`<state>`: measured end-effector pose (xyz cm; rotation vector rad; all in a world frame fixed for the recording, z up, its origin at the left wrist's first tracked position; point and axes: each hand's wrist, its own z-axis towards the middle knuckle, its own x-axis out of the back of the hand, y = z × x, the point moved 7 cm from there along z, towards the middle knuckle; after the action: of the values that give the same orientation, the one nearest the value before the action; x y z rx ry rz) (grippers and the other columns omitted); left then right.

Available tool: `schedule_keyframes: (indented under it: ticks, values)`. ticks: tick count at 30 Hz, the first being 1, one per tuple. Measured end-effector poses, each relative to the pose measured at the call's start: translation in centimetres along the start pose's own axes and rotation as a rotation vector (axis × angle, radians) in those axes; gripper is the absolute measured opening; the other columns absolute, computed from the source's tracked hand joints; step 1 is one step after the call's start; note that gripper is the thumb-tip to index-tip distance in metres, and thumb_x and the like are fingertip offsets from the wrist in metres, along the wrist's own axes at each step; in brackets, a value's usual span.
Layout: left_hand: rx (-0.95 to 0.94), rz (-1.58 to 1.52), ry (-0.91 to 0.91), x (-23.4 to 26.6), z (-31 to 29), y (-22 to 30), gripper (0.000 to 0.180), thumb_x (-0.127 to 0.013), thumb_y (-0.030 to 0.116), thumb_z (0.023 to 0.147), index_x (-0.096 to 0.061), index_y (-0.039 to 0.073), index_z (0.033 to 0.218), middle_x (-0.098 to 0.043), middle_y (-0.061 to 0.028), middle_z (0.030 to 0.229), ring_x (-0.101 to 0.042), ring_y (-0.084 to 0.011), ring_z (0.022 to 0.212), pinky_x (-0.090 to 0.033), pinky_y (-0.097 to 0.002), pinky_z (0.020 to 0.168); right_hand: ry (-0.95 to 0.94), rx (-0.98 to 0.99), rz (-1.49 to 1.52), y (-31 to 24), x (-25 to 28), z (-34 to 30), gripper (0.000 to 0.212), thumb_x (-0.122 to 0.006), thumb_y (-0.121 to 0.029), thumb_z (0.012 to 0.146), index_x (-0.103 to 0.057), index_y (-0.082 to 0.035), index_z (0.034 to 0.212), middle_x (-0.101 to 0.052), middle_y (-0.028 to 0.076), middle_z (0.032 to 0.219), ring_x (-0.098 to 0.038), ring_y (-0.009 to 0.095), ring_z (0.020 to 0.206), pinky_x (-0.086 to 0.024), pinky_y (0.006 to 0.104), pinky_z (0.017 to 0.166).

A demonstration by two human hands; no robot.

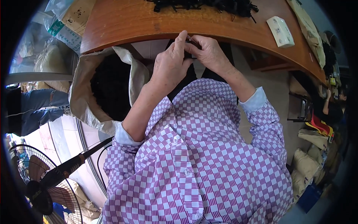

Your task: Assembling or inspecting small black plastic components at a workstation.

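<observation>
In front of my lap, just off the near edge of the wooden table, my two hands meet. My left hand [169,67] is closed, its index finger pointing up along the fingers of the other hand. Thumb and fingers of my right hand [210,52] pinch together around something small and dark, mostly hidden by the fingers. Whether the left fingers grip the same thing is hard to see. To the left of my hands stands a woven white sack [80,87] with a mass of small black pieces [112,87] inside. More black strip-like pieces [209,4] lie heaped on the table.
The brown wooden table [126,22] spans the far side, with a tissue pack [280,31] on its right. A standing fan [41,194] is at lower left, near a person's jeans-clad legs [44,102]. Filled sacks [305,164] and another person [330,100] are at right.
</observation>
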<state>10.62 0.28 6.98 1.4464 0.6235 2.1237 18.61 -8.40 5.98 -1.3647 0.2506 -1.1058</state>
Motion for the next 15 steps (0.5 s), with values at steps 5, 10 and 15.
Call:
schedule_keyframes:
  ticks: [5,10,15]
  values:
    - [0.024,-0.069,0.036,-0.9,-1.0,0.3,0.070,-0.072,0.009,0.074,-0.035,0.006,0.134,-0.062,-0.0184,0.097,-0.065,-0.0325,0.078,-0.053,-0.0381,0.068,-0.225,-0.189,-0.006,1.0,-0.2,-1.3,0.033,-0.060,-0.031,0.091,-0.061,0.001,0.084,-0.052,0.001,0.063,-0.045,0.008,0.058,-0.040,0.0262,0.052]
    - [0.091,-0.115,-0.028,-2.1,-2.0,-0.2,0.068,-0.072,0.010,0.074,-0.036,0.002,0.131,-0.063,-0.0200,0.094,-0.064,-0.0338,0.078,-0.053,-0.0391,0.067,-0.291,-0.236,0.032,1.1,-0.9,-2.6,0.031,-0.058,-0.031,0.093,-0.059,-0.001,0.083,-0.047,-0.003,0.065,-0.041,0.005,0.059,-0.036,0.0238,0.051]
    - [0.159,-0.181,-0.119,-1.9,-2.7,-0.9,0.061,-0.072,0.012,0.075,-0.040,0.000,0.127,-0.063,-0.0205,0.091,-0.065,-0.0351,0.079,-0.053,-0.0384,0.068,-0.397,-0.372,0.330,2.7,-2.0,-4.5,0.039,-0.048,-0.039,0.097,-0.059,-0.002,0.091,-0.042,-0.003,0.062,-0.042,0.004,0.058,-0.035,0.0215,0.050]
